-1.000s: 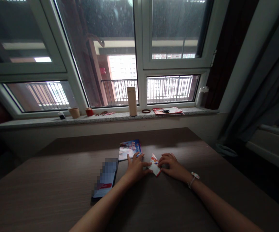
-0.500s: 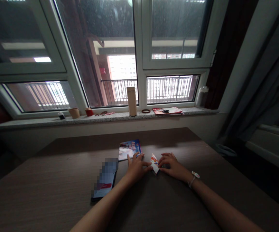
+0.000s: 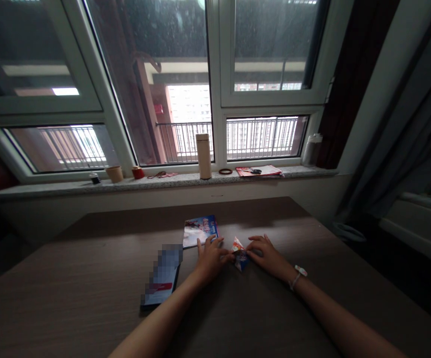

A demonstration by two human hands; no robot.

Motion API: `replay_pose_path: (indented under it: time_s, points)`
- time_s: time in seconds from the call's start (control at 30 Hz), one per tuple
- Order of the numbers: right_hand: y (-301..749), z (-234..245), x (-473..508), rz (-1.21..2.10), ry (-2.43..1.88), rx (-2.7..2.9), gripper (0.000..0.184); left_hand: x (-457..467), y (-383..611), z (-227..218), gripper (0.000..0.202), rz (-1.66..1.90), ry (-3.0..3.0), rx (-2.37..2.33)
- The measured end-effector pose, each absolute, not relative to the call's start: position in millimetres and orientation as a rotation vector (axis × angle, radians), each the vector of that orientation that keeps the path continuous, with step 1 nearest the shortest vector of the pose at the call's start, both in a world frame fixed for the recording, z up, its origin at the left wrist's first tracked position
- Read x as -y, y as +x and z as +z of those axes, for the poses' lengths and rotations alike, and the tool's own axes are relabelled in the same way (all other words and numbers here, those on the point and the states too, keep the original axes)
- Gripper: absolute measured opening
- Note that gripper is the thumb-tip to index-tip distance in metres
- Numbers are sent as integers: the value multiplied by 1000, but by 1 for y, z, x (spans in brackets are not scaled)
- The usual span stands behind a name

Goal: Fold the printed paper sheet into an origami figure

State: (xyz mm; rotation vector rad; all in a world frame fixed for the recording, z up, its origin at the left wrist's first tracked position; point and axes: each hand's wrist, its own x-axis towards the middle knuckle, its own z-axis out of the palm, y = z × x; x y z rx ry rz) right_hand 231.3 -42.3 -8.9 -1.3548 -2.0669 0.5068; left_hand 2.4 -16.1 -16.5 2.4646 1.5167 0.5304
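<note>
A small folded piece of printed paper (image 3: 239, 254) lies on the brown wooden table (image 3: 88, 278) between my two hands. My left hand (image 3: 211, 259) rests palm down with its fingertips pinching the paper's left edge. From the right, my right hand (image 3: 267, 256), with a bracelet on its wrist, presses its fingertips on the paper's other edge. The paper shows red, white and blue print and is folded to a pointed shape.
A colourful booklet (image 3: 200, 230) lies just beyond my left hand. A phone (image 3: 162, 276) lies to its left. On the window sill stand a tall beige flask (image 3: 204, 155), a cup (image 3: 115, 174), a red pot (image 3: 138, 172) and red papers (image 3: 259, 171).
The white flap of the paper has been folded in, so the piece is now smaller and shows its blue printed side. Both hands stayed in nearly the same place.
</note>
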Motion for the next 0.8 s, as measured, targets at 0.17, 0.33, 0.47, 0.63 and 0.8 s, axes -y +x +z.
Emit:
replay_pose_path:
  time_s: [0.17, 0.33, 0.47, 0.63, 0.8]
  points:
    - [229, -10, 43, 474, -1359, 2065, 16, 16, 4, -19, 18, 569, 2481, -1507]
    - [228, -14, 42, 418, -1309, 2118, 19, 16, 5, -20, 15, 594, 2484, -1478]
    - [228, -19, 39, 422, -1280, 2128, 13, 18, 5, -20, 14, 598, 2506, -1449]
    - [227, -20, 38, 381, -1241, 2114, 9, 22, 8, -20, 15, 640, 2521, -1468]
    - [223, -18, 39, 375, -1254, 2088, 8, 22, 12, -20, 14, 661, 2499, -1500]
